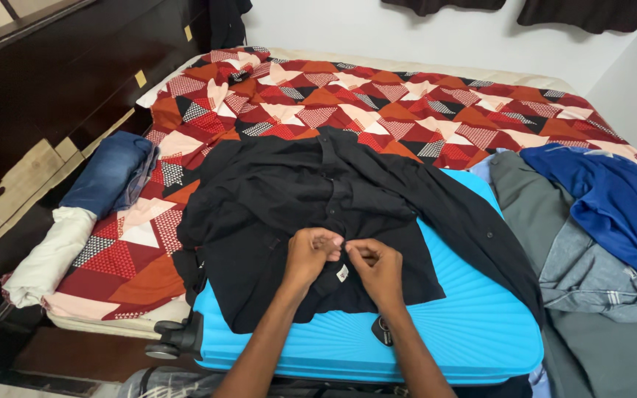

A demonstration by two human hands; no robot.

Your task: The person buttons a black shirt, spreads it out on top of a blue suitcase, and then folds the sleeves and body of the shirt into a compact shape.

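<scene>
Both hands (344, 262) pinch the black shirt (311, 199) spread beneath them.

Place: home bedroom.
Evidence: bed (422, 103) under patterned red bedspread; dark wooden wardrobe (46, 88) alongside; turquoise suitcase (451, 332) on bed; folded jeans (108, 173) and loose clothing (599, 243) around.

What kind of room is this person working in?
Most likely a bedroom: a bed with a patterned bedspread, a blue suitcase lying on it, and piles of clothes. Both hands pinch a black shirt.
</scene>
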